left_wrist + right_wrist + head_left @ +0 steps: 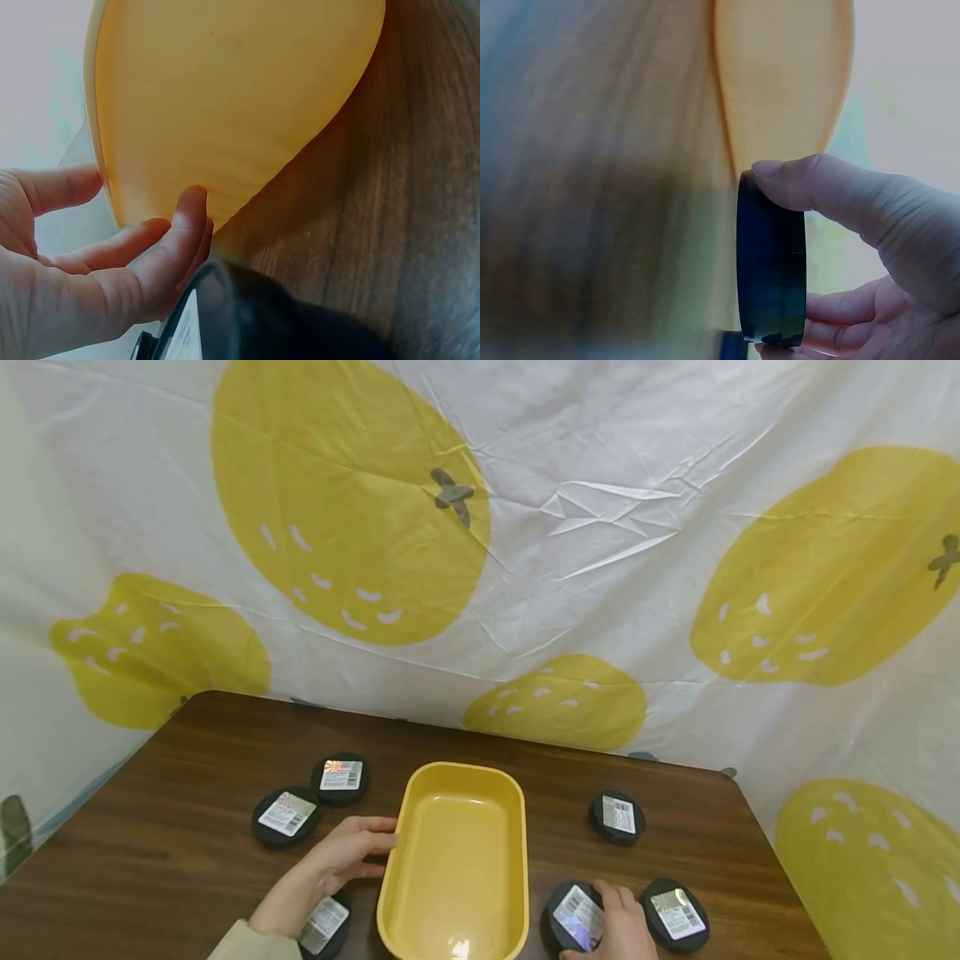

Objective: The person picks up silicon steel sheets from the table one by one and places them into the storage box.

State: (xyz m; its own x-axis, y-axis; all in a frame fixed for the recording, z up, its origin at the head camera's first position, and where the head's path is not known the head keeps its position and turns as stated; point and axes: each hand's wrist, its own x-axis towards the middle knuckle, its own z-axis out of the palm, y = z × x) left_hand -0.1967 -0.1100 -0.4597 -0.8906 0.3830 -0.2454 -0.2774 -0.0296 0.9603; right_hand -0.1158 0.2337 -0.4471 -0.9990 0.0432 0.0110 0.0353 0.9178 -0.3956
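Observation:
A yellow rectangular tub point(461, 860) stands in the middle of the table with nothing in it. My left hand point(348, 857) rests against its left outer wall, fingers mostly extended; in the left wrist view one finger touches the rim. At the tub's right, my right hand point(622, 927) grips a flat round black container point(576, 914) with a white barcode label. The right wrist view shows the thumb on one side of this container point(771, 262) and fingers on the other. Partly behind my left wrist lies another labelled black container point(326, 927).
Two more black containers point(286, 817) lie left of the tub, close together. To the right are one farther back point(617, 817) and one beside my right hand point(676, 915). A lemon-patterned cloth point(585, 568) hangs behind the brown table point(450, 745).

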